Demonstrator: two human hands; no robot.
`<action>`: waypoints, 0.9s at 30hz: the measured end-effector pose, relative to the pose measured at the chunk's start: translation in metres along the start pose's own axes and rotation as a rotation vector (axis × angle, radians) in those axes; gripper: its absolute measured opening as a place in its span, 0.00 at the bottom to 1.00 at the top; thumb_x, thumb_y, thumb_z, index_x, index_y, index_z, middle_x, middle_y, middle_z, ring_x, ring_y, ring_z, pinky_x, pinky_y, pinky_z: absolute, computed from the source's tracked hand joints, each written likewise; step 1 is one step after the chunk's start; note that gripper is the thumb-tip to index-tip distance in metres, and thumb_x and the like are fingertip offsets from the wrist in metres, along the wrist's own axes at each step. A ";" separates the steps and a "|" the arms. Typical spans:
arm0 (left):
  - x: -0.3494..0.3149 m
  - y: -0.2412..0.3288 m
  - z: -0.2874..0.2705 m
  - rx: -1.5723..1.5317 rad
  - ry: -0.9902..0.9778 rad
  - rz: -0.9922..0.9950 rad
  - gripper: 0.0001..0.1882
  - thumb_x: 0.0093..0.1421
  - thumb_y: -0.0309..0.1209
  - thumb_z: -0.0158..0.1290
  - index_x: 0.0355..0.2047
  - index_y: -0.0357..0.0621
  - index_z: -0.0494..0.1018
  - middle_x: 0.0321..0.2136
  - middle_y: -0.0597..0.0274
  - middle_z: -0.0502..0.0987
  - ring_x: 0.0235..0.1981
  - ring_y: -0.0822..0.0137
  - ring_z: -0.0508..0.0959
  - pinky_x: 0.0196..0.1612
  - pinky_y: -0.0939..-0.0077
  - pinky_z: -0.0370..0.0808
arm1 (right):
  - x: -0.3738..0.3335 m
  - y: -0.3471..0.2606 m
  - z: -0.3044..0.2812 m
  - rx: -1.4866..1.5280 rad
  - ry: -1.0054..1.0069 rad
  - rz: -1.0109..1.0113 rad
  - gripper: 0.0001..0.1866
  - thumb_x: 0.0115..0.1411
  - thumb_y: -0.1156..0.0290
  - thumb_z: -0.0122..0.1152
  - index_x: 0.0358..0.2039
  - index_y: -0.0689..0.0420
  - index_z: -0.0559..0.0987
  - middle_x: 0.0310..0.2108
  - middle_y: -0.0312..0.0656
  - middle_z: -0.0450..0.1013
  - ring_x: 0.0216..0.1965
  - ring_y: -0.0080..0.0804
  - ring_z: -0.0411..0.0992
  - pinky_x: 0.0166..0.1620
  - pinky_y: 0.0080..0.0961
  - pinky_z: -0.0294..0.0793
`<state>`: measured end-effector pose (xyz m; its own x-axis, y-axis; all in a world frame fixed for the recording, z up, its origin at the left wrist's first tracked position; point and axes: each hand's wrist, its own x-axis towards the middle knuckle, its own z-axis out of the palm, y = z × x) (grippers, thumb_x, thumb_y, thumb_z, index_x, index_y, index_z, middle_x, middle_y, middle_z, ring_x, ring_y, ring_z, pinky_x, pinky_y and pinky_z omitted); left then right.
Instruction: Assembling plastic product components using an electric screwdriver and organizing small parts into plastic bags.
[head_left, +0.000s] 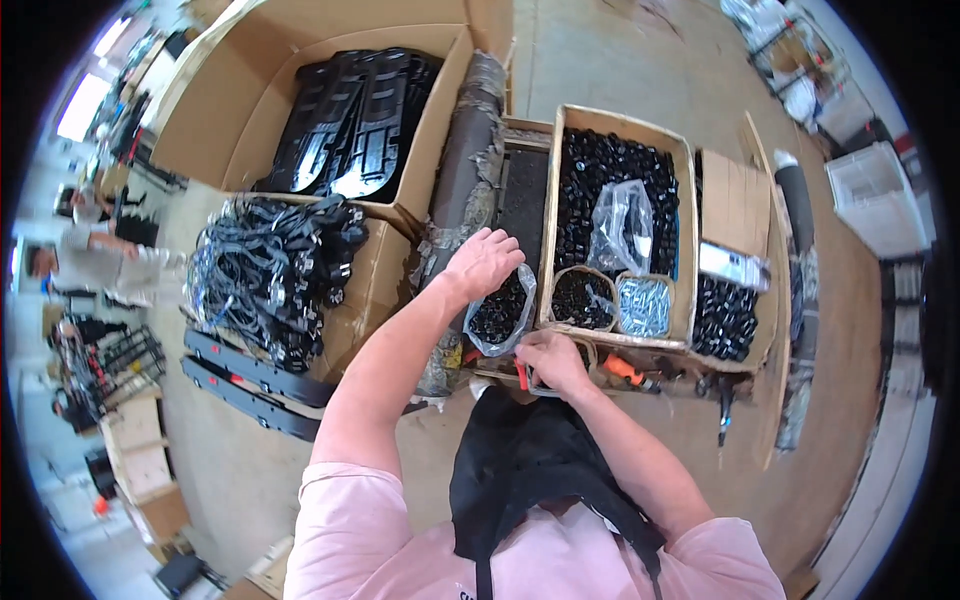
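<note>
A clear plastic bag (500,312) full of small black parts lies in front of me, its mouth spread wide. At its far rim, my left hand (487,264) is closed with bent fingers on the plastic. My right hand (555,362) pinches at the near right edge of the same bag; its fingertips are partly hidden. Just beside those fingers a red handle (521,376) sticks up, and I cannot tell whether the hand touches it. Right of the bag stands a shallow cardboard box (686,200) with many black pieces, an empty-looking clear bag (622,225) and silver screws (643,304).
An orange-handled tool (625,370) lies near the box's front edge. At far left, a large carton (240,130) holds black plastic panels (350,125). Bundled grey cables (270,260) are piled before it, with long black strips (250,375) below. A person (95,255) stands in the left background.
</note>
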<state>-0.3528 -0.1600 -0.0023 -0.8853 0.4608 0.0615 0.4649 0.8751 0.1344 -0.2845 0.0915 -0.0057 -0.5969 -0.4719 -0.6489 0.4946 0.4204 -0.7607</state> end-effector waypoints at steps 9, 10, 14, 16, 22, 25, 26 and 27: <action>0.036 -0.042 0.011 -0.226 -0.355 0.060 0.09 0.66 0.33 0.54 0.39 0.46 0.83 0.42 0.60 0.82 0.50 0.56 0.78 0.57 0.59 0.73 | 0.014 0.014 0.044 0.639 0.113 0.157 0.08 0.72 0.65 0.64 0.37 0.54 0.78 0.26 0.34 0.76 0.15 0.18 0.65 0.16 0.19 0.58; 0.037 -0.052 0.017 -0.263 -0.481 0.030 0.11 0.66 0.34 0.53 0.42 0.47 0.83 0.43 0.58 0.83 0.52 0.55 0.78 0.58 0.60 0.73 | 0.018 0.021 0.047 0.655 0.112 0.157 0.08 0.72 0.65 0.64 0.37 0.54 0.78 0.26 0.34 0.76 0.15 0.18 0.65 0.16 0.19 0.58; 0.076 -0.054 -0.007 -0.317 -0.791 -0.101 0.15 0.68 0.38 0.52 0.47 0.50 0.84 0.47 0.55 0.84 0.56 0.53 0.77 0.61 0.57 0.71 | 0.023 0.067 0.031 0.954 -0.109 0.099 0.10 0.78 0.62 0.55 0.38 0.52 0.72 0.24 0.31 0.67 0.17 0.19 0.62 0.17 0.19 0.56; 0.082 -0.056 -0.005 -0.219 -0.883 -0.112 0.19 0.67 0.43 0.50 0.50 0.54 0.85 0.52 0.58 0.84 0.61 0.51 0.74 0.65 0.53 0.66 | 0.024 0.078 0.027 1.040 -0.101 0.070 0.11 0.79 0.60 0.52 0.39 0.52 0.71 0.25 0.31 0.66 0.19 0.20 0.62 0.19 0.19 0.56; 0.061 -0.047 -0.005 -0.090 -0.731 -0.101 0.17 0.69 0.43 0.50 0.47 0.51 0.84 0.47 0.55 0.84 0.55 0.50 0.78 0.61 0.51 0.70 | 0.020 0.068 0.028 0.838 -0.105 0.057 0.13 0.79 0.57 0.50 0.41 0.52 0.72 0.27 0.31 0.68 0.21 0.20 0.66 0.22 0.18 0.59; 0.032 -0.020 -0.004 -0.198 -0.163 -0.221 0.13 0.65 0.39 0.59 0.42 0.43 0.76 0.42 0.48 0.83 0.46 0.43 0.81 0.52 0.50 0.78 | 0.006 0.055 0.020 0.561 -0.006 0.097 0.14 0.76 0.58 0.55 0.47 0.56 0.75 0.28 0.34 0.73 0.23 0.24 0.70 0.26 0.26 0.68; 0.024 -0.007 -0.007 -0.205 -0.153 -0.228 0.13 0.65 0.39 0.59 0.42 0.43 0.76 0.42 0.48 0.83 0.46 0.43 0.81 0.52 0.50 0.78 | 0.000 0.056 0.018 0.547 -0.004 0.099 0.14 0.76 0.58 0.55 0.47 0.56 0.75 0.28 0.34 0.73 0.23 0.24 0.70 0.26 0.26 0.68; 0.018 0.006 -0.011 -0.193 -0.116 -0.366 0.16 0.64 0.39 0.61 0.44 0.42 0.74 0.42 0.47 0.83 0.46 0.43 0.81 0.52 0.49 0.78 | -0.007 0.057 0.017 0.197 0.128 0.016 0.15 0.73 0.60 0.57 0.49 0.58 0.75 0.29 0.37 0.74 0.25 0.30 0.73 0.30 0.31 0.71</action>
<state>-0.3661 -0.1483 0.0106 -0.9798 0.1479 -0.1345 0.1001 0.9453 0.3104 -0.2416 0.1058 -0.0450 -0.6567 -0.3588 -0.6633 0.6114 0.2615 -0.7468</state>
